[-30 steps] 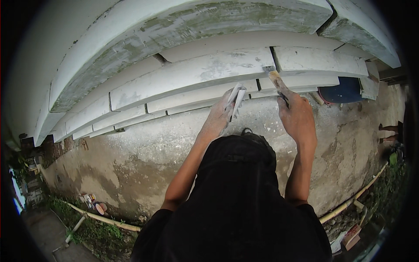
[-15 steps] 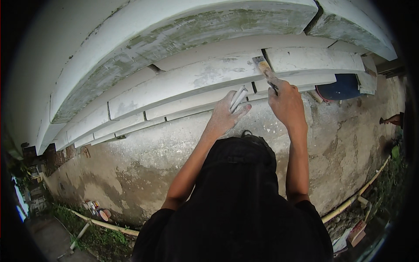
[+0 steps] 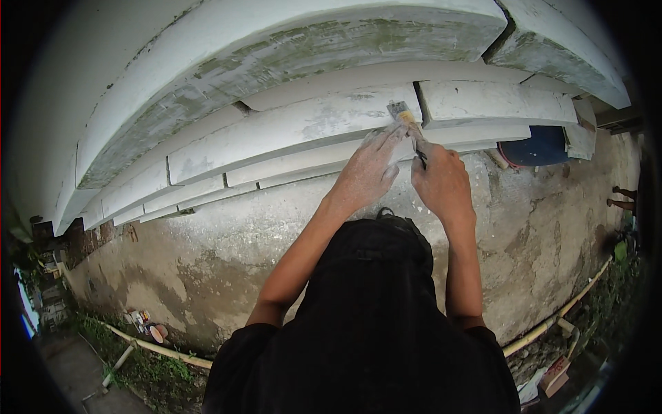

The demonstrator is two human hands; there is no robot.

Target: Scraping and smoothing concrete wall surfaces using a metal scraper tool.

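My right hand [image 3: 443, 181] is closed round the handle of a putty knife [image 3: 400, 110], its blade lying against the face of a white concrete ledge [image 3: 276, 127], just left of a dark vertical gap. Coated in pale dust, my left hand [image 3: 365, 169] reaches up beside it, with its fingertips at the knife just below the blade. A folded whitish sheet [image 3: 405, 148] shows only as a pale bit between left thumb and fingers; the hand hides most of it. Grey smears and rough patches mark the ledge around the blade.
A larger white beam [image 3: 358, 41] with a greenish, scratched underside overhangs the ledge. Further ledges step down behind my hands to a stained concrete floor [image 3: 221, 262]. A dark blue container [image 3: 534, 147] stands at right. Bamboo poles [image 3: 558, 314] edge the floor; someone's legs [image 3: 624, 199] show far right.
My left hand has moved up and right from below the ledge to the putty knife. The knife and right hand have shifted slightly left and down. At far right, more of a person's legs shows.
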